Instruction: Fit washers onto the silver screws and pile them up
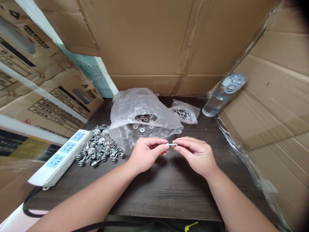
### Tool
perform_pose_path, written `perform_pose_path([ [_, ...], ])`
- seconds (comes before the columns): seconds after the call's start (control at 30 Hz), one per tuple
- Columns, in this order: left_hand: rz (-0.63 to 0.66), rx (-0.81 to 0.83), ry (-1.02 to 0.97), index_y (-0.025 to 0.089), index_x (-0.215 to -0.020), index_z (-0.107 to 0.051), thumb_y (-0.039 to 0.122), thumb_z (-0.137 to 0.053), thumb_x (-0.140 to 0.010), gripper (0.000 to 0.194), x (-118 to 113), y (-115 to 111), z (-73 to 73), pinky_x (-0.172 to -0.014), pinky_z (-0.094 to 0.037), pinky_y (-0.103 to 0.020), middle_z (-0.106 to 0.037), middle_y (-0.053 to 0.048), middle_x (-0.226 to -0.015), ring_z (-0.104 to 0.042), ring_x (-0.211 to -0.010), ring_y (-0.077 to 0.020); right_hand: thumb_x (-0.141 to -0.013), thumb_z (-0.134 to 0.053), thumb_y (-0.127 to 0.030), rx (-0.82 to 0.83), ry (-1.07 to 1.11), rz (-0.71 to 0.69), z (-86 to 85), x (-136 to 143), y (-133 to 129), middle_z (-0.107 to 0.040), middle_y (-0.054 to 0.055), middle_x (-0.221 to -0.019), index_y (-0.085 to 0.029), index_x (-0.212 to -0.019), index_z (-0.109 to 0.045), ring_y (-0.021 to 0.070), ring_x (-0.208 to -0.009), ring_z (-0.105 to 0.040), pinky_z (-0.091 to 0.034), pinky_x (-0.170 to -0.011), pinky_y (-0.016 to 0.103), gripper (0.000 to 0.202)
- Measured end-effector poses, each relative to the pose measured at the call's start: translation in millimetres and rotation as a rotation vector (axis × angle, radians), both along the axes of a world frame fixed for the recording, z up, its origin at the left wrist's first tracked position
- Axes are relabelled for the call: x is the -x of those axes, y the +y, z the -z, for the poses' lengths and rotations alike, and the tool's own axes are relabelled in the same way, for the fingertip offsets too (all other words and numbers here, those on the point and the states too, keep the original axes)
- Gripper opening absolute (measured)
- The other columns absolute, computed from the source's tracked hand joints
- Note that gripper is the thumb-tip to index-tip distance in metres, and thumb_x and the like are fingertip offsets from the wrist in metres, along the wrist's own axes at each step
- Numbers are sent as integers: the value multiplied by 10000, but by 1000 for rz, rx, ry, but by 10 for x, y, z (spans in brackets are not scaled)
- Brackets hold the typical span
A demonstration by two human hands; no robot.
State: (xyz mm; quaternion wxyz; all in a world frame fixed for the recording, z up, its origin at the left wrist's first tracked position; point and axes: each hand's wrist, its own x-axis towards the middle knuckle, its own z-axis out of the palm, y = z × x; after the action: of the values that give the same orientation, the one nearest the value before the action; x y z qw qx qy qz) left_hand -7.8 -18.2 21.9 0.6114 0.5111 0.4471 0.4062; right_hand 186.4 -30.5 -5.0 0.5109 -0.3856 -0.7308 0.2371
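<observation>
Between my two hands, just above the dark table (154, 199), a small silver bolt (172, 144) is held level. My left hand (148, 153) pinches its left end, where a washer or nut seems to sit, partly hidden by the fingertips. The thumb and fingers of my right hand (196, 153) close on the right end. Behind my hands lies a clear plastic bag (135, 103), its opening showing several flat washers (142, 130). To the left is a heap of bolts with washers on them (101, 145). A small zip bag (185, 111) of screws lies behind my right hand.
A white power strip (60, 158) runs along the left side of the table, with a black cable (30, 196) at its near end. A water bottle (223, 95) stands at the back right. Cardboard walls (149, 42) enclose the back and sides.
</observation>
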Motion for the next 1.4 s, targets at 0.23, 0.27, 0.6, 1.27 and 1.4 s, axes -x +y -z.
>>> perform_pose_path([
  [0.23,22,-222,49,121,-821,-754,303,-747,-744,198,26,2,96,-614,-563,-220,-718,-56,-753,-653,-609,-117,-875,-641,-141,-25,-24,-23,26,1,-3,-719,45,-816,-179,-993,-742,125,-706,-676,-577,-631,251,159],
  [0.27,25,-252,64,123,-822,-752,297,-741,-751,188,30,3,109,-618,-565,-223,-718,-60,-775,-657,-617,-119,-881,-632,-140,-10,-8,-28,35,9,-9,-711,38,-776,-173,-998,-738,118,-676,-669,-573,-614,247,161],
  [0.6,12,-233,67,121,-836,-749,317,-733,-764,209,34,4,116,-602,-551,-221,-710,-52,-711,-642,-587,-112,-895,-622,-183,142,119,-58,37,51,-60,-683,41,-797,-169,-1029,-731,105,-632,-675,-613,-586,240,173],
  [1.27,-5,-429,181,134,-858,-751,242,-676,-815,139,18,-29,141,-632,-580,-223,-726,-77,-825,-676,-665,-126,-840,-693,-389,548,378,-94,58,91,-64,-665,34,-686,-111,-965,-728,124,-518,-662,-618,-497,251,307],
  [1.4,-20,-480,196,128,-876,-748,238,-661,-832,147,22,-25,142,-613,-578,-199,-719,-68,-777,-671,-660,-116,-830,-711,-296,477,382,-127,49,82,-72,-662,42,-843,-150,-1050,-732,124,-602,-698,-645,-573,258,264],
])
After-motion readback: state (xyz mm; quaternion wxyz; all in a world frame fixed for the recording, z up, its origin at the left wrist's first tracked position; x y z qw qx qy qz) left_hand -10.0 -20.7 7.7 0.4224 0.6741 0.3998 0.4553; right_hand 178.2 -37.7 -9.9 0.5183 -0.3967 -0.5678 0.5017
